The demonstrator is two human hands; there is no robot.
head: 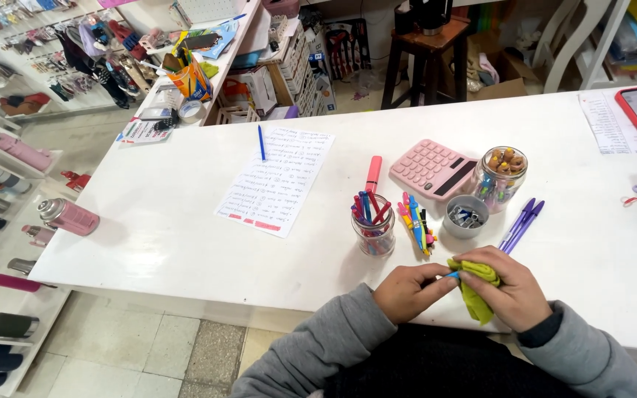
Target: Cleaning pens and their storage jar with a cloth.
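hands meet at the near edge of a white table [186,221]. left hand [407,291] pinches the end of a blue pen [452,275]; right hand [510,287] is closed around a soft yellow-green cloth [475,284] wrapped over it. pen looks light, stiff and smooth, likely slippery, best gripped at the bare end. pen-filled glass jar [374,228] nearby.

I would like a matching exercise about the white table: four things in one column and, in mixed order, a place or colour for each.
Things:
1. calculator
2. cloth
3. blue pen
4. purple pens

Descriptions:
A. yellow-green, held in right hand, beside left hand
B. pink, beside the lidded glass jar
C. lying right of the small grey cup
D. at the top edge of the written sheet

Pairs: 1-B, 2-A, 3-D, 4-C
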